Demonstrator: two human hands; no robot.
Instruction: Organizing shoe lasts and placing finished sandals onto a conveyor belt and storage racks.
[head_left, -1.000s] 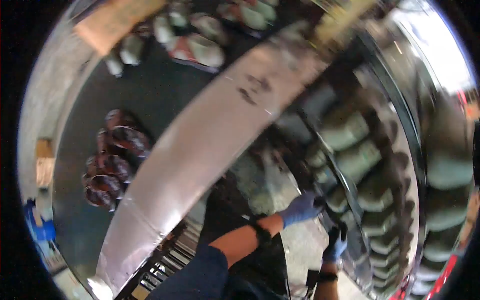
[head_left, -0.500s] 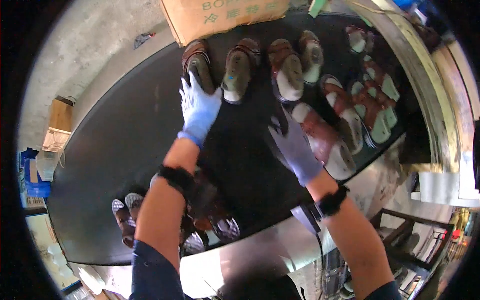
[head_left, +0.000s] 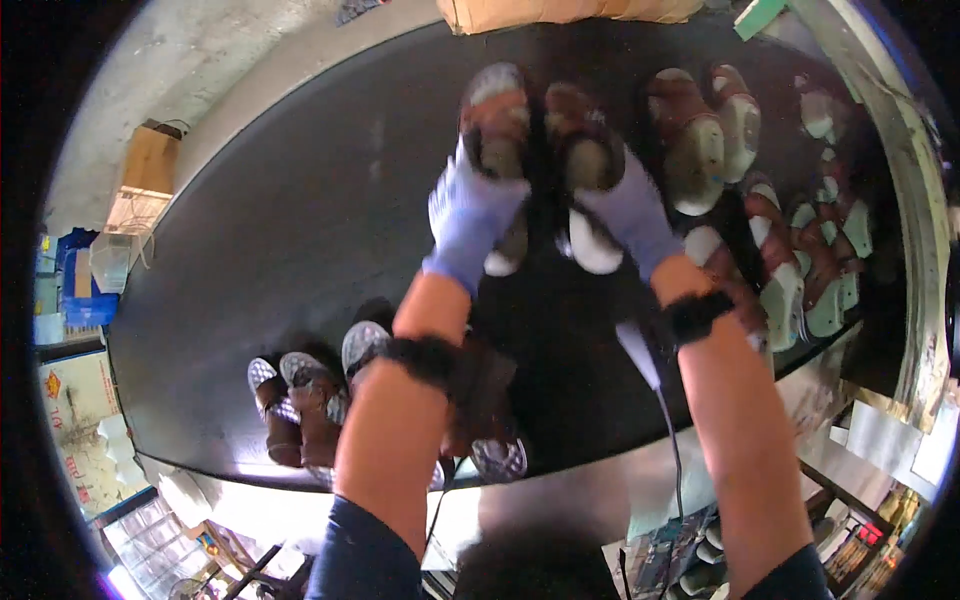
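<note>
motion blur softens the left gloved hand (head_left: 470, 210) and the right gloved hand (head_left: 632, 212); they hide the middles of the left brown sandal (head_left: 497, 95) and the right brown sandal (head_left: 596, 245). the left forearm (head_left: 395, 445) covers part of the dark-strapped sandals (head_left: 318, 432). the top edge cuts off the cardboard box (head_left: 560, 10), the bottom edge the navy sleeves (head_left: 365, 555). the farthest right-hand sandal (head_left: 817, 112) is too dim and smeared to make out.
</note>
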